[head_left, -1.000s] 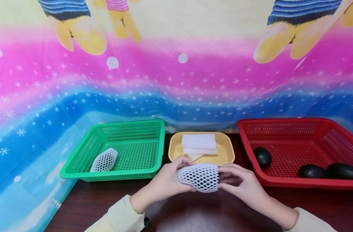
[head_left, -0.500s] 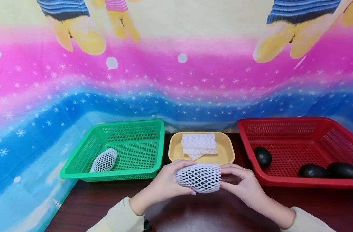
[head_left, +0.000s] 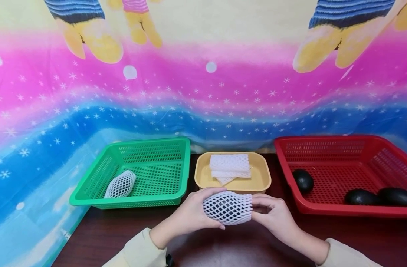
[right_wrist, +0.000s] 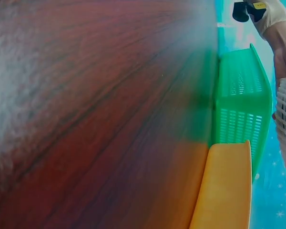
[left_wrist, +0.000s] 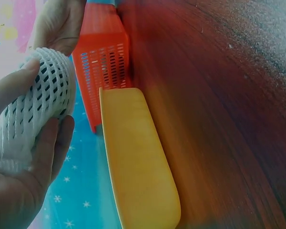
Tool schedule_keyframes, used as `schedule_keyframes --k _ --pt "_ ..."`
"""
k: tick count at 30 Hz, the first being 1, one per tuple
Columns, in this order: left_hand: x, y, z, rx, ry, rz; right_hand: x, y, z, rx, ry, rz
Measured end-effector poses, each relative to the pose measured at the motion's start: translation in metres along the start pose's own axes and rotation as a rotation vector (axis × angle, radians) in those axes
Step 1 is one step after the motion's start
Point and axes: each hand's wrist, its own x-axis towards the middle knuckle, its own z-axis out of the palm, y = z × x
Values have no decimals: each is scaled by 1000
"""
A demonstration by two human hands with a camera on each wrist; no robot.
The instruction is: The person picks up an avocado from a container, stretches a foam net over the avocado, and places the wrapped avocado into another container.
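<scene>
Netted produce (head_left: 227,208), held between both hands (head_left: 191,212) (head_left: 279,219)

Looks to me like a makeshift packing corner, though whether in a home or a shop I can't tell; a wrinkled sheet (head_left: 176,81) printed with snowflakes stands behind the table's (head_left: 230,244) back edge and along its left edge; the tabletop is dark wood grain; by the back left corner sits a green basket (head_left: 130,202); midway along the back edge, a yellow tray (head_left: 260,174) of white foam nets (head_left: 229,165); further right, a red basket (head_left: 323,207) with dark fruit or vegetables (head_left: 302,181).
</scene>
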Motion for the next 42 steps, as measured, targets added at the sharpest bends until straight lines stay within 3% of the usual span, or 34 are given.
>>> schedule_keyframes --k 6,11,14,21,31,37,42 --pt "0 0 1 -16 -19 -8 0 -1 3 14 -7 15" --pt "3 0 5 -38 -38 -17 0 -3 2 -33 0 80" --pt "4 0 5 -42 -50 -11 0 -3 -3 -77 -15 74" --pt "4 2 2 -4 -63 -3 3 -4 -15 -174 -96 -30" --pt "1 6 -8 80 -13 -34 14 -10 -32 -306 -226 -341" --pt "-3 10 -17 123 52 -42 22 -24 -42 -401 -300 -375" --pt "-9 13 -29 115 102 -32 27 -36 -51 -525 -328 -348"
